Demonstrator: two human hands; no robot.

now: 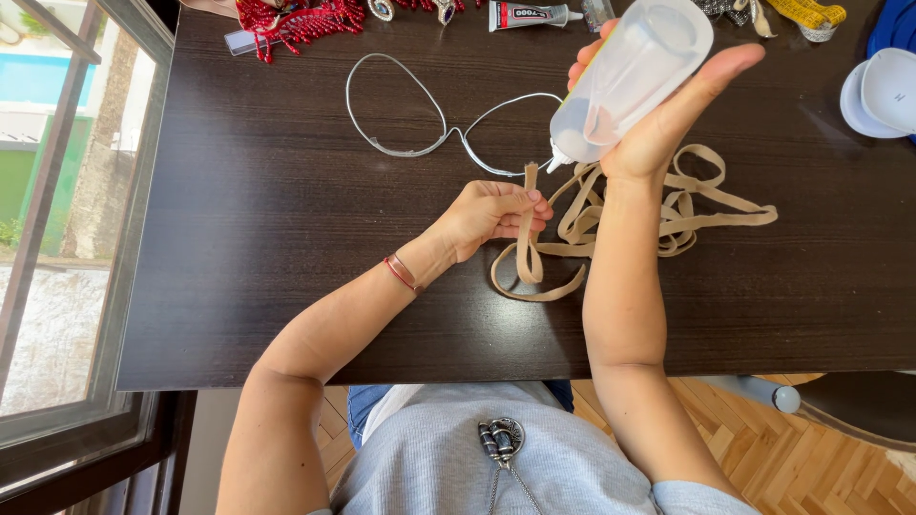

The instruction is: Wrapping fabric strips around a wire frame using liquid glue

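The left hand (491,215) pinches the upright end of a beige elastic strap (527,205) — its tangle trails off just right of the pinch. The right hand (658,114) grips a tilted translucent glue bottle (630,81), nozzle just above the pinched end.

A translucent white squeeze bottle (630,76) sits tipped nozzle-down in the right hand (668,124), and a small white-and-red labelled glue tube (530,14) lies on the surface (267,238) well beyond both hands.
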